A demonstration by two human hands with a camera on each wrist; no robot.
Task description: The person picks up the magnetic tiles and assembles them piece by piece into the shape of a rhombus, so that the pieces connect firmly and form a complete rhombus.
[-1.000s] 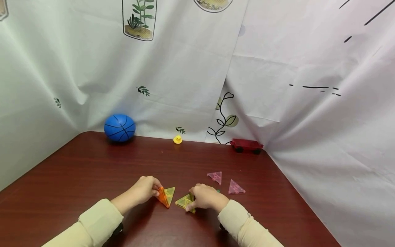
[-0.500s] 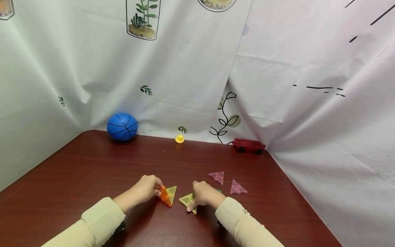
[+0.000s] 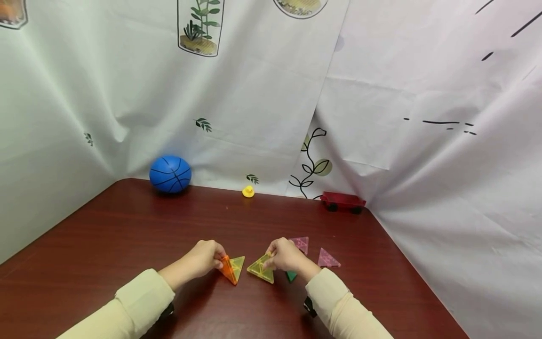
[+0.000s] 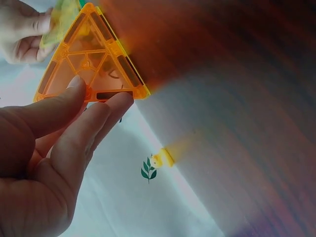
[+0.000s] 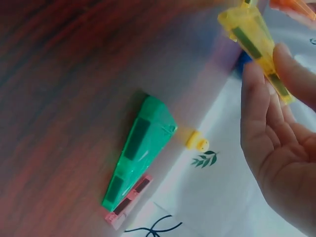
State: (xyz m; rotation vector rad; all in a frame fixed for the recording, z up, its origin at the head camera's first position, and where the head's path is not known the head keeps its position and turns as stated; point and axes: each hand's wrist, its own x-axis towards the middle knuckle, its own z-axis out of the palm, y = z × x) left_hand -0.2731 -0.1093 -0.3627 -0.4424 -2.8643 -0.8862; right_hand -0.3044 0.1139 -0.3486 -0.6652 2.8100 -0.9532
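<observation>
On the table, an orange triangle already meets a yellow triangle, left fingers pinching the orange, right fingers pinching a second yellow triangle not yet joined, green triangle and pink triangles lying unheld.

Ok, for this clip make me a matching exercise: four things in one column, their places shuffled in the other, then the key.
Things
1. orange triangle
2. green piece
3. blue ball
4. red cart

Places
A. far edge of the table, toward the left
B. partly hidden behind the right hand in the head view
C. far right corner of the table
D. held in the left hand

Pairs: 1-D, 2-B, 3-A, 4-C
</observation>
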